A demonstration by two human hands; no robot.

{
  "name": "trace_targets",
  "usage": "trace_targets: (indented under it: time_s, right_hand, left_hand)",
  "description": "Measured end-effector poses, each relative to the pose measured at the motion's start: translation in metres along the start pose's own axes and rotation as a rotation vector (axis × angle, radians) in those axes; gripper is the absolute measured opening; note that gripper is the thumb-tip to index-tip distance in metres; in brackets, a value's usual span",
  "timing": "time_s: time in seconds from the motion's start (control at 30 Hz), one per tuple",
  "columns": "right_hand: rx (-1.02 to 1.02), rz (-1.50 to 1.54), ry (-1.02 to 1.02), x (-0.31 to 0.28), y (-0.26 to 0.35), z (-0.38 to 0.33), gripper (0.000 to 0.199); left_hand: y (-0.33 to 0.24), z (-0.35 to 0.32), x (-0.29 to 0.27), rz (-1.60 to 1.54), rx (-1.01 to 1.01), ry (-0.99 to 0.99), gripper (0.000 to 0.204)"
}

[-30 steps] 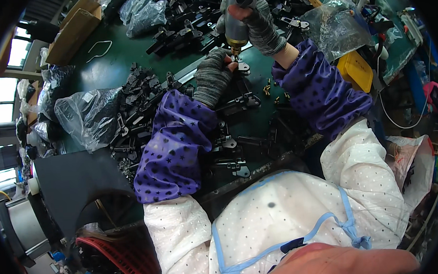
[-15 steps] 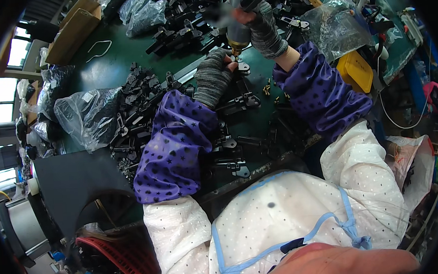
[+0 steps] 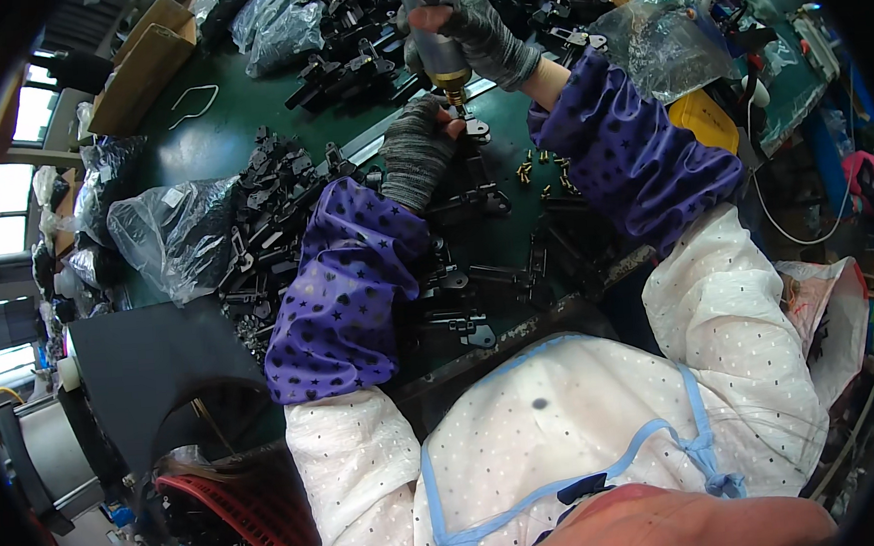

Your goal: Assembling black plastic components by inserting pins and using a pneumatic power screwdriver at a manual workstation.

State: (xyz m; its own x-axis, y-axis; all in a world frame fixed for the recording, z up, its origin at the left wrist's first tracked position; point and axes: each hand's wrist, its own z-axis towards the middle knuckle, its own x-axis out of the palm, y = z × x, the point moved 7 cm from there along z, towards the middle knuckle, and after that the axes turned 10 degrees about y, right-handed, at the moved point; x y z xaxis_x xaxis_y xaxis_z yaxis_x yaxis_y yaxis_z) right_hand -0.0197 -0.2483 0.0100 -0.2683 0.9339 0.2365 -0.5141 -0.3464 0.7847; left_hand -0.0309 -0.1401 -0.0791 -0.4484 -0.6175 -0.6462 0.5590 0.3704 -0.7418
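In a grey knitted fingerless glove, my right hand [image 3: 488, 38] is wrapped round a silver power screwdriver [image 3: 436, 55], which stands nearly upright. Its brass-coloured tip [image 3: 456, 96] points down at a small black hinge-like metal part [image 3: 475, 128]. Whether tip and part touch, I cannot tell. My left hand [image 3: 418, 152], gloved the same way, pinches this part from the left, and its fingers hide much of it. Small brass screws [image 3: 525, 168] lie to the right of the part. Below it are more black metal parts [image 3: 460, 329], lying loose near the bench edge.
A dark green bench [image 3: 174, 149] carries heaps of black parts [image 3: 277, 188] at left and at the back. Clear plastic bags [image 3: 176, 234] lie at both sides. A yellow container [image 3: 705, 121] is at right. A red basket [image 3: 252, 520] stands at lower left.
My right hand and the screwdriver have shifted left, and the screwdriver now stands straighter over the part. My left hand and the part have moved slightly left.
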Motion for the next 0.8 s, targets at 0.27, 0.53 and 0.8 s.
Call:
trace_targets:
  time_s: [0.27,0.53,0.8]
  right_hand:
    - [-0.105,-0.562,-0.161,0.003,0.024,-0.036,0.038]
    - [0.047,-0.061,-0.049,-0.014,-0.005,-0.004,0.047]
    - [-0.227,-1.173,-0.032,0.031,0.032,-0.038,0.054]
  left_hand:
    - [-0.011,-0.002,-0.004,0.036,0.095,-0.019,0.019]
    - [-0.002,0.002,0.0,-0.003,0.007,0.045,0.02]
    - [-0.009,-0.006,-0.005,0.047,0.041,0.029,0.021]
